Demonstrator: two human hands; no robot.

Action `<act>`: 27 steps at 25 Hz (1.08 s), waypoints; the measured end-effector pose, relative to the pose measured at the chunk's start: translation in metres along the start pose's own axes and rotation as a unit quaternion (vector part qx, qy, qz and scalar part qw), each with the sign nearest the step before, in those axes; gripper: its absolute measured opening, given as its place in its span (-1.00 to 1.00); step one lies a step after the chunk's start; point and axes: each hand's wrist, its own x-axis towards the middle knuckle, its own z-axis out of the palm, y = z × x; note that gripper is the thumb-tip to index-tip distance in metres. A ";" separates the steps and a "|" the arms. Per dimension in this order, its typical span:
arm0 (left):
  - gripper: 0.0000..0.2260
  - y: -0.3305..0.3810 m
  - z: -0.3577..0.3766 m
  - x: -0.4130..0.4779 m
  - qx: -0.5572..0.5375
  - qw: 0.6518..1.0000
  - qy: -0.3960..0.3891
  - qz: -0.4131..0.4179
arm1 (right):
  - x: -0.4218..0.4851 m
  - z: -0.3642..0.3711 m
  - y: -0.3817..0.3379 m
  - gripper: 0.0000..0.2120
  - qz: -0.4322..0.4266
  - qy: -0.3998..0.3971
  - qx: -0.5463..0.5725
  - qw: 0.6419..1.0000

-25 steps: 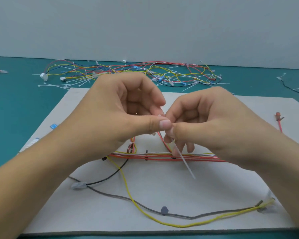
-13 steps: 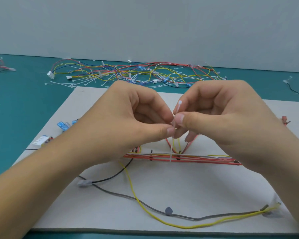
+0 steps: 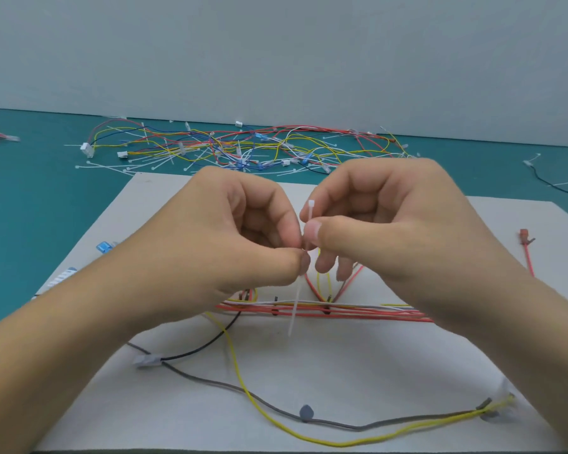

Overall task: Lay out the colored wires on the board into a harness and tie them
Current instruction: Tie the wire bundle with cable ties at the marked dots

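Slippage is the main risk, as I judge it: the white cable tie (image 3: 295,306) is thin and smooth, and it is held only by fingertip pinches. The left hand (image 3: 230,237) has thumb and forefinger closed on its middle, and the right hand (image 3: 391,224) has thumb and forefinger clamped on it just under the square head, which pokes up above the right thumb. The tail hangs free below both hands and looks to wrap nothing yet, so a hurried feed could close the loop empty or catch only part of the bundle (image 3: 358,311). That bundle of red, white and yellow strands runs across the board (image 3: 341,371) directly under the hands and already has two dark ties on it. A few red and yellow strands rise from it towards the curled lower fingers of the right hand; I cannot tell whether those fingers hold them, and if they spring loose the harness line could shift. Nearer the person than the hands, a loose yellow wire (image 3: 243,381), a grey wire (image 3: 210,380) and a black wire (image 3: 204,347) sprawl untied. They could snag the dangling tail. Beyond the hands a tangle of spare wires and white ties (image 3: 243,149) lies on the teal counter (image 3: 30,208), and a red lead (image 3: 527,253) sits out past the right hand.
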 end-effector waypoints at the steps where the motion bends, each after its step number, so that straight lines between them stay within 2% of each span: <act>1: -0.90 -0.001 -0.002 0.000 0.015 1.000 -0.015 -0.003 | -0.003 0.002 0.003 -0.94 -0.007 0.009 0.015 1.000; 5: -0.90 -0.003 0.001 -0.005 0.085 0.993 -0.078 0.016 | -0.018 0.007 0.010 -0.94 -0.025 0.021 0.018 0.999; 12: -0.87 -0.002 0.001 -0.005 0.105 0.990 -0.081 0.045 | -0.019 0.004 0.010 -0.88 -0.021 0.026 0.013 0.999; 14: -0.86 -0.001 -0.001 -0.004 0.122 0.987 -0.086 0.063 | -0.021 0.006 0.010 -0.92 -0.048 0.040 0.000 0.998; 17: -0.85 0.000 -0.007 -0.002 0.133 0.984 -0.092 0.073 | -0.026 0.013 0.009 -0.89 -0.130 0.094 -0.091 0.983; 21: -0.93 -0.003 -0.015 -0.001 0.202 0.973 -0.067 0.089 | -0.024 0.011 0.011 -0.90 -0.180 0.148 -0.128 0.964; 24: -0.90 -0.005 -0.020 -0.002 0.279 0.954 -0.057 0.090 | -0.018 0.004 0.013 -0.88 -0.177 0.185 -0.106 0.961; 27: -0.92 -0.007 -0.020 -0.001 0.322 0.940 -0.090 0.066 | -0.014 0.004 0.020 -0.90 -0.147 0.185 -0.093 0.967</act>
